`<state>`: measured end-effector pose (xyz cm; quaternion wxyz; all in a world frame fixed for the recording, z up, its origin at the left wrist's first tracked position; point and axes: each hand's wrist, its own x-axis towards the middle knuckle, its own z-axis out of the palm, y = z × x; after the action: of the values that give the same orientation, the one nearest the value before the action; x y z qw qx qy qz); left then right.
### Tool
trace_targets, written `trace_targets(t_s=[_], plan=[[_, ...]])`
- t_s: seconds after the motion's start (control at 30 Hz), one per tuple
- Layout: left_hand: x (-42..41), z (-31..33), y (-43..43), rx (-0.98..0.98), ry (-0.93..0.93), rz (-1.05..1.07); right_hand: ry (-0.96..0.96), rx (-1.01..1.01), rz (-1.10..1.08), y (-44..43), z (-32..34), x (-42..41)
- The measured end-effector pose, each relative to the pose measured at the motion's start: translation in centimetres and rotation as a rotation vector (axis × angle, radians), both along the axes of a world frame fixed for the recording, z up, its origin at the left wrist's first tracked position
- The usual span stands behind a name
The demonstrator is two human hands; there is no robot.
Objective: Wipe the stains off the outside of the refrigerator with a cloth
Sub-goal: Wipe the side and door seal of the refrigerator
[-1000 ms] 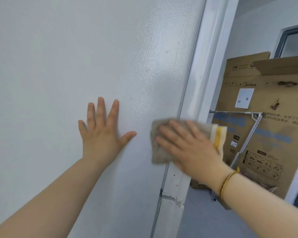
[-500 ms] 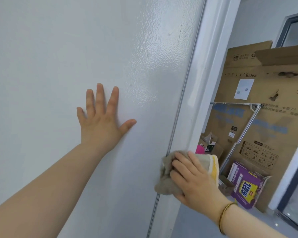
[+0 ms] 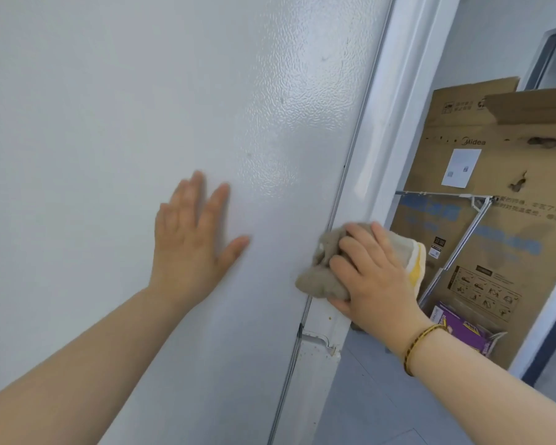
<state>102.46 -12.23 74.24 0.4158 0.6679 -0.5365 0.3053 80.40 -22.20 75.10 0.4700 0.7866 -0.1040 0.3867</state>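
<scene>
The left hand (image 3: 190, 242) lay flat, fingers straight, on the side panel of the refrigerator (image 3: 109, 123). The right hand (image 3: 376, 284) clutched the bunched cloth (image 3: 321, 277) against the door seam (image 3: 337, 200). Risk noted: so small a wad could skip the dark specks (image 3: 281, 99) higher up, or smear them.

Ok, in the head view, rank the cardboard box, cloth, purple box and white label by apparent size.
Largest first: cardboard box, cloth, purple box, white label. The purple box is partly hidden, so the last two are unsure.
</scene>
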Motion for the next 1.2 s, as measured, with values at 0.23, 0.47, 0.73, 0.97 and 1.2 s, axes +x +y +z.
trace_targets(t_s=[0.23,0.47,0.73,0.97,1.2], plan=[[-1.3,-3.6,-0.7,0.076,-0.103,0.033,0.213,-0.111,0.001,-0.6,5.4,-1.5],[-0.7,-3.9,-0.8,0.050,-0.131,0.051,-0.119,0.113,0.138,-0.5,1.8,0.2],[-0.5,-4.2,-0.9,0.034,-0.144,0.032,0.191,0.130,0.006,0.5,-8.2,-1.4],[-0.6,-4.5,-1.0,0.041,-0.149,0.049,-0.063,0.104,0.079,0.2,-1.2,-0.6],[-0.2,-4.5,-0.9,0.026,-0.123,-0.002,-0.225,0.290,0.155,2.5,-6.0,4.2]])
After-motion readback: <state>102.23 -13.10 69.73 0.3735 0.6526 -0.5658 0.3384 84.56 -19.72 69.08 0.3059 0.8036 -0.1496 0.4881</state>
